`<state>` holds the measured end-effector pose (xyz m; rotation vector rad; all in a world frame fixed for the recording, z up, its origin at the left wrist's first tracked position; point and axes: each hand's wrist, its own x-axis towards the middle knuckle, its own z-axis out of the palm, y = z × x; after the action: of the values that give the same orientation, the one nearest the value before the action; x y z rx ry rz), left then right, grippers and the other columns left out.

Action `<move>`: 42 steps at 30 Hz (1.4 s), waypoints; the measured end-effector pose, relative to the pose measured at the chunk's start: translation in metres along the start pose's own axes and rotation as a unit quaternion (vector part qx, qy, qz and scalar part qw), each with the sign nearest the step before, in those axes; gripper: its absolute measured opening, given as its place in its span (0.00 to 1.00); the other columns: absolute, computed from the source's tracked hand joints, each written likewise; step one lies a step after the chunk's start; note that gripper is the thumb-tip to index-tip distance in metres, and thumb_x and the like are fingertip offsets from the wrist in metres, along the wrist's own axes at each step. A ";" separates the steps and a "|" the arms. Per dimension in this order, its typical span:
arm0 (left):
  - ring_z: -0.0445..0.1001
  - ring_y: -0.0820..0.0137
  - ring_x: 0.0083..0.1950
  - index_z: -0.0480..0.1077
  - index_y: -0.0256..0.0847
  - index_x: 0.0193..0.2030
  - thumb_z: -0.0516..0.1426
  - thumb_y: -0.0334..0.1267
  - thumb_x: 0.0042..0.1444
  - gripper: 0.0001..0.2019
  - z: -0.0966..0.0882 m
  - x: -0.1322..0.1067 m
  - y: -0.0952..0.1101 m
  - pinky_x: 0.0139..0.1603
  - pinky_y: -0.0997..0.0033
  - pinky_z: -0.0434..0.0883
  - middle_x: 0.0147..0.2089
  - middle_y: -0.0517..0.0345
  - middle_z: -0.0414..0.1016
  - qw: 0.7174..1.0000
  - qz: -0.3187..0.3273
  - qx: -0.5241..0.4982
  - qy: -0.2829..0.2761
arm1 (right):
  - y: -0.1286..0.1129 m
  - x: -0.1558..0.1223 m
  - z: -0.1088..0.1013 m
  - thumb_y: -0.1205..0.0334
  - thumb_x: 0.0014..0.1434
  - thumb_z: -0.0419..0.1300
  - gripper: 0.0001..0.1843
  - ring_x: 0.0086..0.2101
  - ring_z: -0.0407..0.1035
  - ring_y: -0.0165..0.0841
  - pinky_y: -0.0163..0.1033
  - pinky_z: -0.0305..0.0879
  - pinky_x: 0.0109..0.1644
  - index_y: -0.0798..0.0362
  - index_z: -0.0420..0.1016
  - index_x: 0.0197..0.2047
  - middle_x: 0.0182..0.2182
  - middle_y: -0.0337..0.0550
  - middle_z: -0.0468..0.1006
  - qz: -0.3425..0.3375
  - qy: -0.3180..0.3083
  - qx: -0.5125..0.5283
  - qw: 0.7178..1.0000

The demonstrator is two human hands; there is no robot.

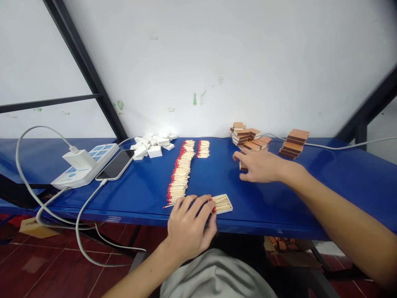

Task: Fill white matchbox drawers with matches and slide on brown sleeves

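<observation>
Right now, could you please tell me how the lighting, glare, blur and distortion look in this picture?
In the head view, the wall is brightest just behind the white boxes, washing out some edges; in the same head view, the blue tabletop has a glossy sheen, the right forearm looks slightly soft, possibly from motion, and the dark posts splay outward, likely wide-angle distortion.

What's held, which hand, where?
Left hand holds a white rectangular card tray of red-tipped matches by its left end. Right hand is at a brown rectangular box; whether gripped, can't tell.
</observation>
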<state>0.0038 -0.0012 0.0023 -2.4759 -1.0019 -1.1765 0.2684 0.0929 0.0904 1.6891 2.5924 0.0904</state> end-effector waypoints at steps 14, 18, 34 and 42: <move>0.71 0.62 0.44 0.73 0.43 0.50 0.55 0.33 0.62 0.11 -0.001 0.000 0.000 0.45 0.59 0.65 0.49 0.55 0.78 1.000 -0.011 -0.002 -0.019 | -0.051 -0.009 -0.008 0.62 0.46 0.68 0.26 0.31 0.63 0.29 0.33 0.58 0.33 0.51 0.66 0.48 0.33 0.35 0.69 -0.231 -0.152 0.306 0.911; 0.72 0.63 0.44 0.74 0.44 0.51 0.55 0.33 0.62 0.12 -0.001 0.000 -0.001 0.45 0.59 0.65 0.50 0.54 0.77 1.000 -0.009 -0.007 -0.021 | -0.049 -0.007 -0.006 0.63 0.47 0.67 0.26 0.32 0.63 0.30 0.33 0.58 0.35 0.51 0.66 0.50 0.34 0.36 0.69 -0.235 -0.118 0.311 0.914; 0.73 0.63 0.44 0.75 0.42 0.48 0.56 0.32 0.61 0.11 -0.003 0.002 -0.002 0.44 0.60 0.68 0.49 0.53 0.78 1.000 -0.009 -0.028 -0.006 | -0.045 -0.005 -0.006 0.64 0.48 0.66 0.23 0.35 0.63 0.32 0.34 0.60 0.38 0.51 0.67 0.47 0.36 0.38 0.70 -0.238 -0.101 0.303 0.917; 0.74 0.64 0.43 0.76 0.43 0.48 0.56 0.33 0.61 0.11 -0.002 0.001 -0.003 0.43 0.61 0.69 0.48 0.52 0.78 1.000 -0.003 -0.017 -0.002 | -0.042 -0.005 -0.009 0.61 0.51 0.66 0.23 0.39 0.66 0.34 0.37 0.61 0.42 0.51 0.68 0.50 0.41 0.42 0.73 -0.244 -0.107 0.306 0.914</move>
<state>0.0011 0.0007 0.0043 -2.5032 -1.0001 -1.2004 0.2313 0.0712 0.0959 0.9877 2.9360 -0.9526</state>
